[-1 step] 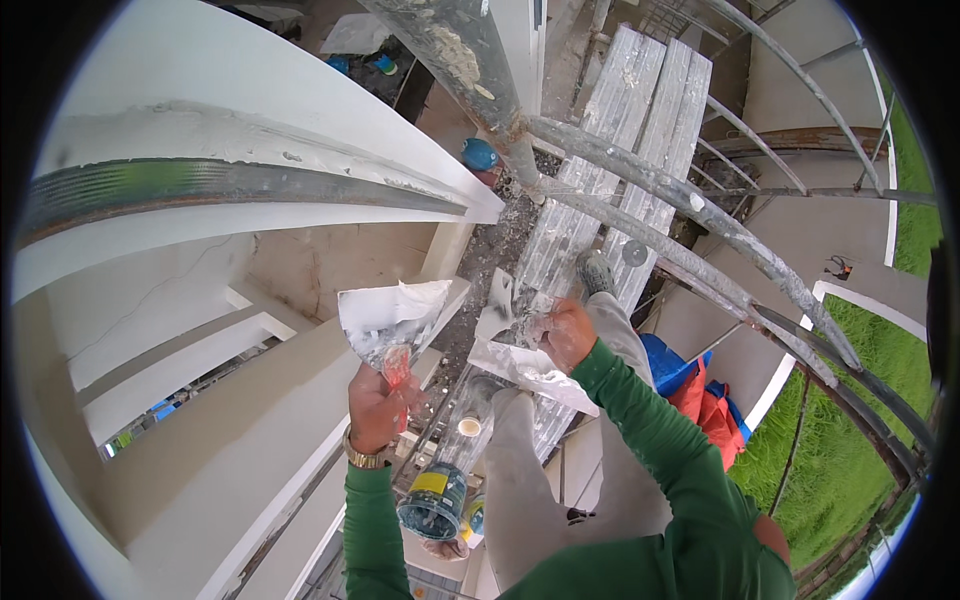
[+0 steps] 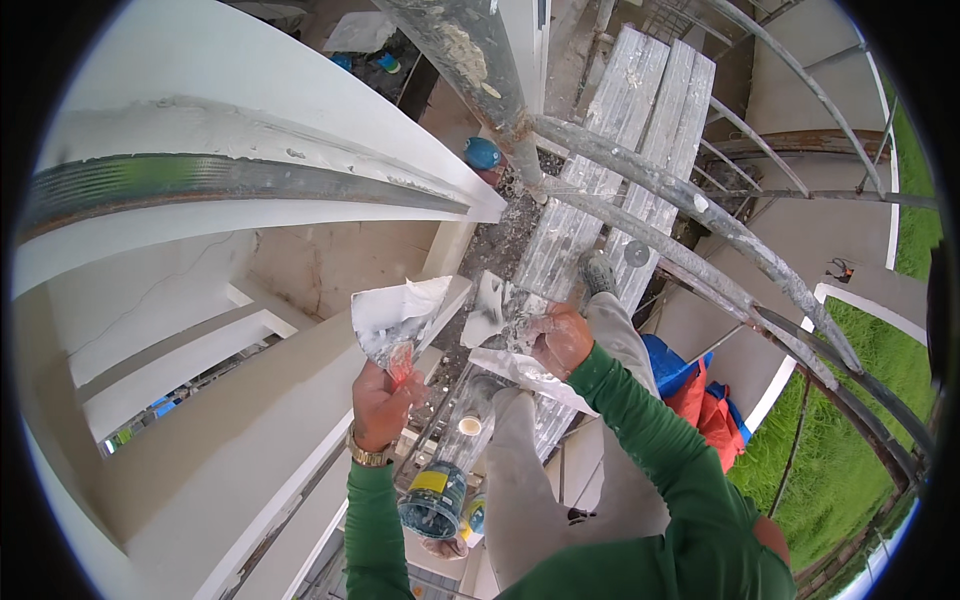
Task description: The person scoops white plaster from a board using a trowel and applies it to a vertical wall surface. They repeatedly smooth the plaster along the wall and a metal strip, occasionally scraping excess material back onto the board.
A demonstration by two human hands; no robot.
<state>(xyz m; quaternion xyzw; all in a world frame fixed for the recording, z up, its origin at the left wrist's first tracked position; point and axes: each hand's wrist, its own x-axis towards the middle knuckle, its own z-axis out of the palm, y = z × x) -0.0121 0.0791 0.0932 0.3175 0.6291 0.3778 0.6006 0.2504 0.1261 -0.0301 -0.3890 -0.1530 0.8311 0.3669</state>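
My left hand (image 2: 380,408) is closed round the red handle of a wide putty knife (image 2: 385,318), its blade up and smeared with white putty along the right side. My right hand (image 2: 563,342) grips a second putty knife (image 2: 487,312), whose putty-coated blade points left toward the first one; the two blades are apart. Just below that hand is a white, putty-covered flat piece (image 2: 530,374); I cannot tell whether the hand holds it too. Parts of both handles are hidden by my fingers.
Spattered metal planks (image 2: 590,180) lie underfoot, with scaffold pipes (image 2: 660,180) crossing ahead and right. A putty-stained bucket (image 2: 433,498) and a small cup (image 2: 469,426) stand near my legs. A white wall ledge (image 2: 300,150) runs along the left. Red and blue sheeting (image 2: 700,395) hangs at right.
The left putty knife has moved slightly right, closer to the other one. The right putty knife's blade has shifted a little to the left. The view has barely moved.
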